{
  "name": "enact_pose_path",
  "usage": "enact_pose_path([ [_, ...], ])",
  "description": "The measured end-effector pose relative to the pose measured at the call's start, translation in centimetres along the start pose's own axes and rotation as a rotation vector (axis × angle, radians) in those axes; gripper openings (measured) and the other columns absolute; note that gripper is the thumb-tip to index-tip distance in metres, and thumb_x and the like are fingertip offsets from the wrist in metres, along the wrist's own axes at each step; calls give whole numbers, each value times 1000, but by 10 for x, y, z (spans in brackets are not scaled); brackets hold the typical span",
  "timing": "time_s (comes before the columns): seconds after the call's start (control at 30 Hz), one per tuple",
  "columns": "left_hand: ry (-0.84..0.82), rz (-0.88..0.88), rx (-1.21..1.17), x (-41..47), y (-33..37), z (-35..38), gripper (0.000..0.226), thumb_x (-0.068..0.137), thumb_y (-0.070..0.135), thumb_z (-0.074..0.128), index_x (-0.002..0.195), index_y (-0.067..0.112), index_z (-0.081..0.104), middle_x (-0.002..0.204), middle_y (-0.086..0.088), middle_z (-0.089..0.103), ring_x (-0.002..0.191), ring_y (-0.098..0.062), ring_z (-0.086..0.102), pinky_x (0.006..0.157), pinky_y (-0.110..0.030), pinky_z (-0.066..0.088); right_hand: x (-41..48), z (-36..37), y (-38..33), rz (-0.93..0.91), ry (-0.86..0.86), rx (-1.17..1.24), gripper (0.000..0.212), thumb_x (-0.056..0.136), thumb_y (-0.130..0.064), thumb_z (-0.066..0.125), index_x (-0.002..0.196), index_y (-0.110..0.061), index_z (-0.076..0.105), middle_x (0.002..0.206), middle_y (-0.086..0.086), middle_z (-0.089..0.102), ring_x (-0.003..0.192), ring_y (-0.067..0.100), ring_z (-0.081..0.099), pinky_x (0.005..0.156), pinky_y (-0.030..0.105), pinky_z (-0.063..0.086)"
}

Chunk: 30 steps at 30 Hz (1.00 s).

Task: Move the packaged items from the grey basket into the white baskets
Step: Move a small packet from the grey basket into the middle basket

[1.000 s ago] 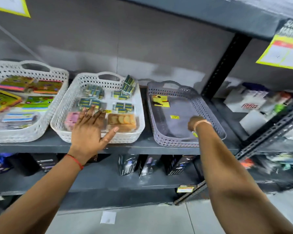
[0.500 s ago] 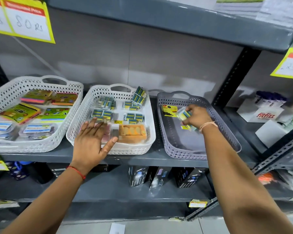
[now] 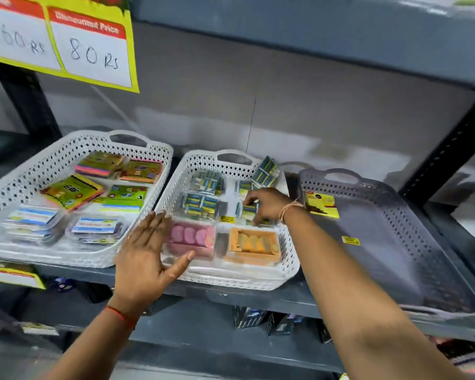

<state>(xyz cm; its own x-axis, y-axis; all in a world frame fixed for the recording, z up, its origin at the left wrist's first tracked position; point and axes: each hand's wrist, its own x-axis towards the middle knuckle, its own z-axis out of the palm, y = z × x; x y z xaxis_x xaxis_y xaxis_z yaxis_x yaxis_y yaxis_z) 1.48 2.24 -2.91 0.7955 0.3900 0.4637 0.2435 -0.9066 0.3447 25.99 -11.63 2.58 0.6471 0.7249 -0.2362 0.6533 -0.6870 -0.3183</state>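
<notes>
- A dark grey shelf (image 3: 258,297) holds three baskets in a row, with a grey wall behind. A yellow price sign (image 3: 63,42) hangs above.
- The grey basket (image 3: 436,259) sits on the right. One yellow pack (image 3: 322,204) lies near its back corner.
- The right hand (image 3: 266,205) was in the grey basket half a second ago. Now it is over the middle white basket (image 3: 288,259), fingers pinched on a small blue pack (image 3: 249,211).
- The left hand (image 3: 148,256) stays flat and open on that basket's front rim, holding nothing.
- The left white basket (image 3: 25,174) is full of packs.

Left hand (image 3: 146,259) flat and spread, right hand (image 3: 269,205) curled
</notes>
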Motion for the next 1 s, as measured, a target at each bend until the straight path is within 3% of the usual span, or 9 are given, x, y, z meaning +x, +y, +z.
enact_pose_path([
  [0.2, 30, 11, 4, -1, -2, 3, 87, 86, 68, 26, 116, -7, 58, 122, -25, 58, 118, -39, 51, 102, -37, 30, 6, 9, 1, 9, -29, 27, 58, 64, -4, 81, 117, -12, 57, 131, 7, 57, 117, 26, 54, 95, 29, 45],
  [0.3, 45, 20, -1, -1, -1, 3, 86, 86, 67, 26, 114, -7, 59, 121, -25, 59, 118, -38, 51, 101, -37, 30, -1, 4, 0, -46, 4, 79, 77, 68, -11, 81, 135, -16, 43, 149, 7, 38, 134, 26, 39, 109, 29, 34],
  [0.4, 53, 32, 5, 0, 0, 3, 85, 86, 67, 26, 113, -7, 60, 119, -25, 60, 117, -39, 51, 101, -37, 30, -16, -15, 17, -58, 392, 285, 81, 77, -15, 73, 145, -17, 28, 159, 3, 13, 143, 21, 23, 117, 28, 15],
  [0.5, 52, 38, 6, 1, 1, 2, 85, 86, 67, 25, 113, -7, 60, 119, -25, 60, 117, -39, 52, 101, -36, 30, -24, -31, 61, 154, 639, 200, 61, 89, -27, 58, 142, -10, 34, 157, 8, 20, 142, 27, 28, 118, 37, 24],
  [0.63, 64, 43, 13, 1, 0, 2, 83, 87, 65, 27, 111, -6, 61, 118, -25, 61, 116, -38, 52, 101, -36, 30, -24, -24, 104, 374, 179, 42, 51, 99, -28, 36, 144, -7, 27, 155, 13, 24, 142, 30, 26, 119, 40, 22],
  [0.7, 66, 50, 18, 2, 1, 2, 82, 87, 65, 27, 111, -6, 61, 117, -25, 61, 116, -38, 53, 101, -36, 30, -29, -16, 111, 399, 61, -5, 45, 99, -26, 35, 140, -7, 37, 146, 14, 40, 132, 33, 40, 112, 40, 32],
  [0.77, 63, 42, 16, 1, 1, 2, 83, 86, 66, 26, 111, -5, 62, 117, -25, 61, 116, -39, 53, 100, -35, 30, -36, -12, 118, 401, 7, -82, 40, 92, -18, 48, 132, -13, 48, 134, 15, 54, 118, 33, 53, 100, 36, 43],
  [0.87, 66, 37, 15, 1, 2, 1, 84, 87, 66, 24, 110, -5, 62, 116, -25, 62, 116, -40, 53, 100, -35, 30, -43, -13, 129, 375, 0, -129, 61, 68, -9, 74, 123, -25, 55, 129, 7, 54, 112, 31, 55, 93, 33, 48],
  [1.0, 52, 29, 10, 0, 3, 1, 84, 86, 67, 23, 110, -4, 63, 116, -24, 63, 117, -39, 52, 99, -37, 33, -59, -14, 128, 380, -114, -52, 54, 63, -6, 80, 107, -20, 53, 110, 7, 56, 93, 25, 52, 71, 25, 45],
])
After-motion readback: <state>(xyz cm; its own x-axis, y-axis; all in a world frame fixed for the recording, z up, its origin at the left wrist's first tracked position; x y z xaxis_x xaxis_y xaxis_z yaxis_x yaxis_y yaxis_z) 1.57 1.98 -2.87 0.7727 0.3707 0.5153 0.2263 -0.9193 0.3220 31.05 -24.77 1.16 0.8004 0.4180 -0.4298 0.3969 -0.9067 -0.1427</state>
